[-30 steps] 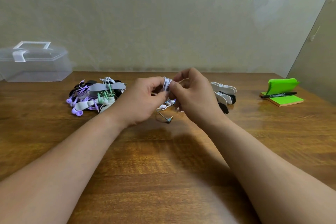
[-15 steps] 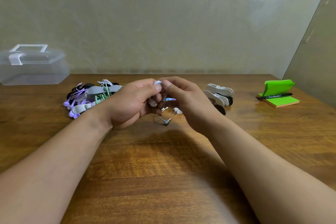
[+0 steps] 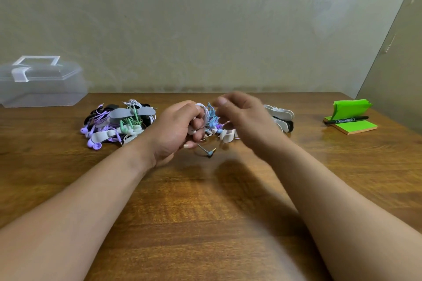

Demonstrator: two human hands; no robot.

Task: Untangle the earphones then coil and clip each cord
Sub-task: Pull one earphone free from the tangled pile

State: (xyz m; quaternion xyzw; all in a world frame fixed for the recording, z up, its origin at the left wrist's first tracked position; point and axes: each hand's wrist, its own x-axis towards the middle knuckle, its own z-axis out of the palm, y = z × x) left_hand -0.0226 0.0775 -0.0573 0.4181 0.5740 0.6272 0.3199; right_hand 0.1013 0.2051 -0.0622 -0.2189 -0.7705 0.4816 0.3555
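Nearest on the tabletop [image 3: 205, 201], a grey jack plug [image 3: 209, 152] trails just below the left hand [image 3: 175, 131], landmark here. Left hand's grip is closed round a white cord coil [image 3: 204, 110], not yet clipped. Just right of it the right hand [image 3: 246, 118] hovers, blurred, fingers loose & holding nothing, as far as I can tell. Between/behind them a blue tangle [image 3: 212, 116], prob. still to sort. Left of the hand: clipped bundles [image 3: 118, 123], done. Further right: spare clips [image 3: 279, 116]. Task looks partway through.
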